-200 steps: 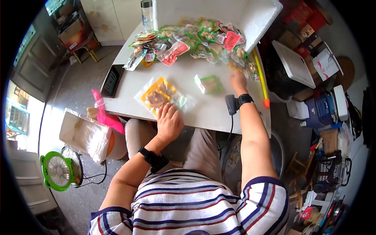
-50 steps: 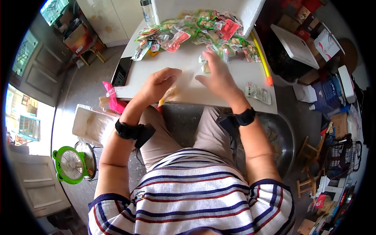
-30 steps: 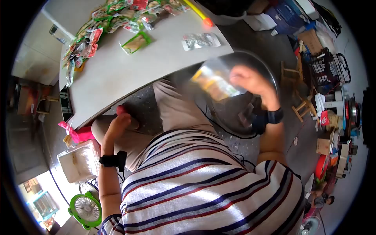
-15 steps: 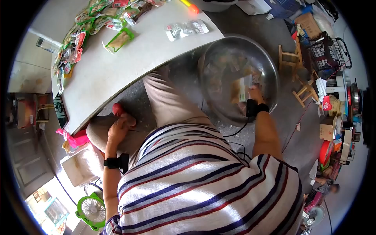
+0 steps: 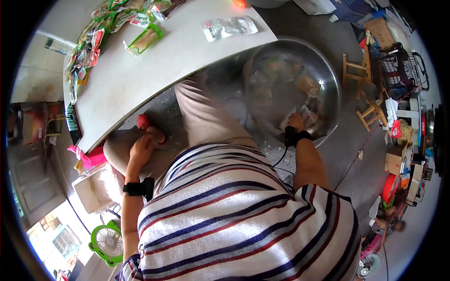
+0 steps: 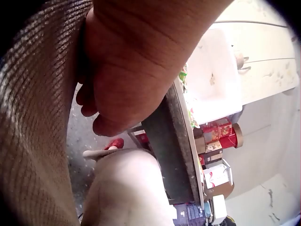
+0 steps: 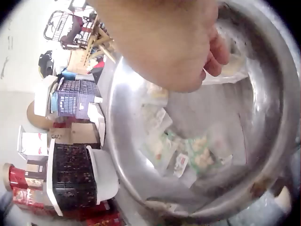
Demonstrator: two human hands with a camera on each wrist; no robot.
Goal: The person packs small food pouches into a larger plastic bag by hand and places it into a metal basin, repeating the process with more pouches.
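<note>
My right hand is low inside a steel basin, near its wall on my side. In the right wrist view its curled fingers are at a clear packet; the fingertips are partly hidden. A yellow-edged packet lies farther in, apart from the hand. Several other packets are on the basin bottom. My left hand rests on my left thigh, loosely curled, with nothing seen in it; the left wrist view shows it against the trouser cloth.
A silver packet and a green-edged packet lie on the white table. Many packets are heaped at its far left. Wooden stools stand right of the basin; a green fan is at lower left.
My right hand took packets from above the table to the basin, then moved nearer my body within it. The yellow-edged packet left the hand. My left hand came down to my thigh; the view swung right.
</note>
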